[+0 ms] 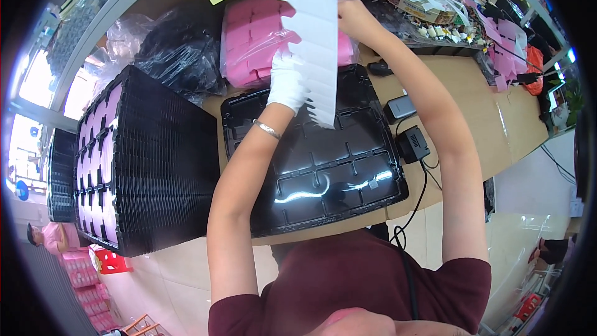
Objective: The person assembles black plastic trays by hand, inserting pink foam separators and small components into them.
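A long white sheet or strip stack with a notched left edge (pixel 318 37) stands raised over the table, between my two hands. My left hand (pixel 288 84), in a white glove, is closed at its notched edge, and some of its fingers are hidden by the sheet. On the opposite edge, higher up, my bare right hand (pixel 357 18) grips it with curled fingers; the fingertips are out of sight behind it. Below lies a shiny black plastic tray (pixel 336 152) with moulded compartments, lying flat on the table.
A tall stack of black trays (pixel 165 162) with pink inserts stands at the left. Behind are pink pieces in clear plastic (pixel 245 31) and black plastic bags (pixel 177 50). Black adapters (pixel 411 144) with cables lie right of the tray. Small parts (pixel 435 32) fill the far right.
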